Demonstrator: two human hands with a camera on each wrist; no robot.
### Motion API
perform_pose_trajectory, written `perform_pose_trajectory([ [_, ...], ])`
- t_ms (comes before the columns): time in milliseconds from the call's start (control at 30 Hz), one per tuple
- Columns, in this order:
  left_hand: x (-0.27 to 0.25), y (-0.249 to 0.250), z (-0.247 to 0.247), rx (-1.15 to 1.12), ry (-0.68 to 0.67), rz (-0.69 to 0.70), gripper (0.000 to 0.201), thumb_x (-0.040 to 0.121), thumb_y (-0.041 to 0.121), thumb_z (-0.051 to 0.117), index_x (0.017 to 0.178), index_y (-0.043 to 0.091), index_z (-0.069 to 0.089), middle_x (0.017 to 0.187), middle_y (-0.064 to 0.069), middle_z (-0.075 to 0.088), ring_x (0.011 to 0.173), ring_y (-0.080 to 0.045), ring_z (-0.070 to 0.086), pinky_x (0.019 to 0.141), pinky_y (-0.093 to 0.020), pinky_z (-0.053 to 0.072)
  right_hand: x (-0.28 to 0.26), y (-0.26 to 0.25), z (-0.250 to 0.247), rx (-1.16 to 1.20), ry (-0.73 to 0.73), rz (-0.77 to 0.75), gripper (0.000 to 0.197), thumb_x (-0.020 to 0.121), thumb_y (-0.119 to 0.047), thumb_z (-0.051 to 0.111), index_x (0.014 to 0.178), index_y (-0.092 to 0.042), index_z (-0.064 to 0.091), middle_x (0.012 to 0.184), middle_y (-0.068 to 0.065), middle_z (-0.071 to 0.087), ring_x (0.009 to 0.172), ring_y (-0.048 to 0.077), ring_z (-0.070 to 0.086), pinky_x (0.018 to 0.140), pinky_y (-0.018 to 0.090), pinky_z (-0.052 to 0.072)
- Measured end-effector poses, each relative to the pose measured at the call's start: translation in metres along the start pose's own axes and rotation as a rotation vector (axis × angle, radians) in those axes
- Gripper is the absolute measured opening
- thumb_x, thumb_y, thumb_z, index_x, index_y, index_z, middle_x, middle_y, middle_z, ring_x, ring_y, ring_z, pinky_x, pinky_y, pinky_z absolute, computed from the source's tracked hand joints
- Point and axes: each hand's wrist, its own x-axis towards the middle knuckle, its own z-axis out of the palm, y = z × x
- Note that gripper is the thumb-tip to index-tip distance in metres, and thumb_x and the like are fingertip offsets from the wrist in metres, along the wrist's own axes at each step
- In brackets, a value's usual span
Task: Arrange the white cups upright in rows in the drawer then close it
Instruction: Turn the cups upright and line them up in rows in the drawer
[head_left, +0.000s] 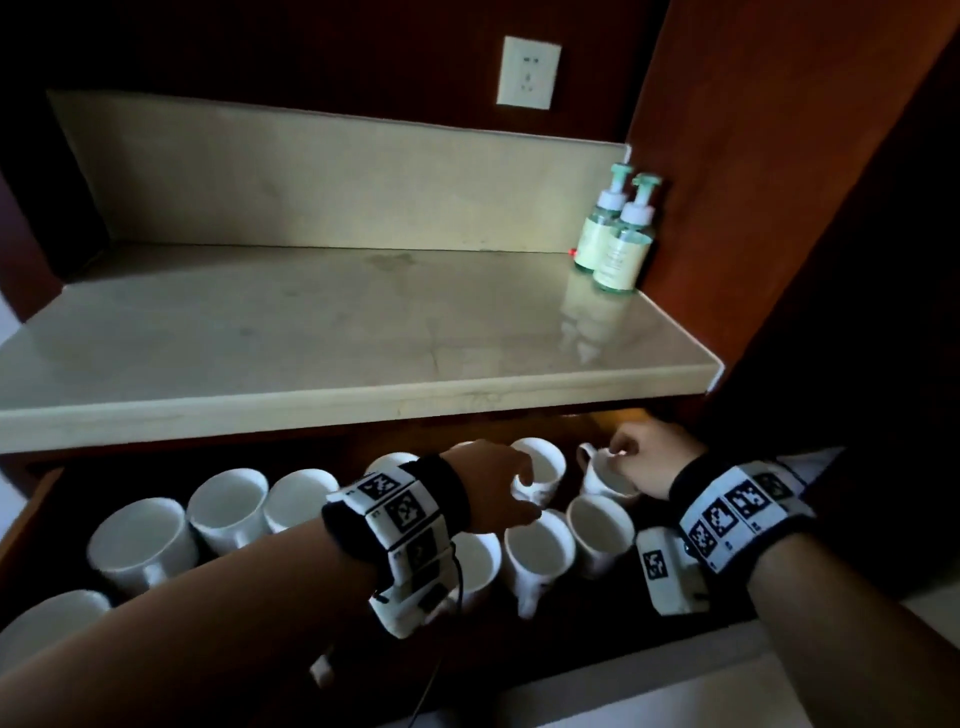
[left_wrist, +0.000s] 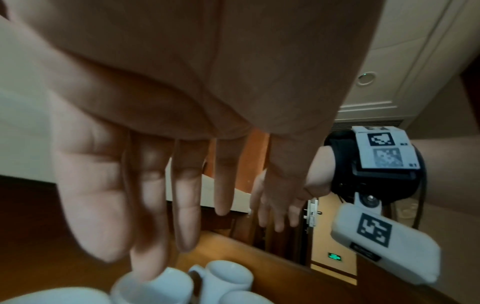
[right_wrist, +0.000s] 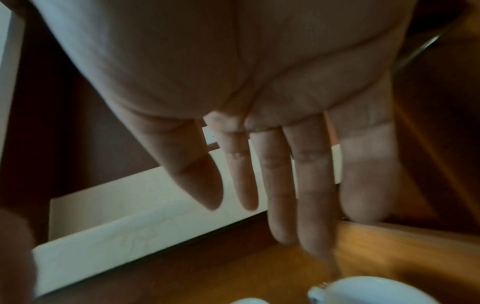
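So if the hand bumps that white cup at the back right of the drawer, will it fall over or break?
The cup looks like glazed ceramic, so probably hard, smooth and chippable. It stands upright on a wide base, so a nudge would likely slide it, not tip it. Neighbouring cups sit close, so it may clink.

Dim head view, warm glow inside drawer (head_left: 587, 423), wrist views blurred, perhaps motion, edges warped

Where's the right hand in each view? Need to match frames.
Head: right hand at right, over the back-right cup.
Left wrist: right hand right of centre, beyond the left hand.
Right wrist: right hand fills the upper frame.
Shared landmark: pale countertop edge.
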Motion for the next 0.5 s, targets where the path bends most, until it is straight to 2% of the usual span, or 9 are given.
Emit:
perform_pose_trajectory([
  [133,0.042,0.050,0.008,0.089,-0.037,0.156,0.036,0.088,0.042,0.057,0.114,0.018,0.061,0.118,-0.002,0.063,0.112,-0.023,0.059,0.096,-0.033,0.046,-0.009,0.031,-0.022,0.014,0.039,0.064,0.021,0.083,-0.025,0.065,0.101,-0.015,0.067,0.105,0.008,0.067,0.096,0.024,0.062,0.063,0.023,0.040],
  [267,0.078,0.098,0.020,0.089,-0.015,0.259,0.035,0.089,0.042,0.057,0.113,0.018,0.062,0.115,-0.001,0.066,0.111,-0.020,0.060,0.094,-0.027,0.046,-0.030,0.063,-0.035,0.014,0.076,0.099,0.023,0.084,-0.023,0.063,0.106,-0.015,0.066,0.108,0.005,0.066,0.103,0.023,0.060,0.080,0.026,0.045],
  [400,0.090,0.122,0.023,0.171,-0.058,0.350,0.043,0.091,0.037,0.055,0.126,0.012,0.058,0.123,-0.008,0.064,0.117,-0.025,0.058,0.099,-0.033,0.046,-0.042,0.063,-0.034,0.033,0.046,0.047,0.015,0.082,-0.032,0.062,0.093,-0.022,0.062,0.100,0.003,0.066,0.098,0.024,0.061,0.087,0.035,0.048],
  [433,0.089,0.123,0.023,0.195,-0.061,0.361,0.043,0.092,0.036,0.055,0.126,0.011,0.058,0.123,-0.010,0.064,0.117,-0.026,0.058,0.098,-0.033,0.045,-0.044,0.057,-0.033,0.034,0.043,0.029,0.009,0.080,-0.032,0.059,0.087,-0.026,0.058,0.096,0.002,0.065,0.097,0.026,0.061,0.086,0.037,0.048],
  [500,0.083,0.114,0.019,0.254,-0.054,0.365,0.041,0.094,0.037,0.052,0.122,0.009,0.060,0.122,-0.012,0.064,0.116,-0.028,0.058,0.095,-0.032,0.044,-0.045,0.039,-0.030,0.026,0.042,-0.029,0.006,0.080,-0.027,0.055,0.078,-0.027,0.050,0.083,-0.001,0.059,0.087,0.026,0.059,0.068,0.027,0.045],
])
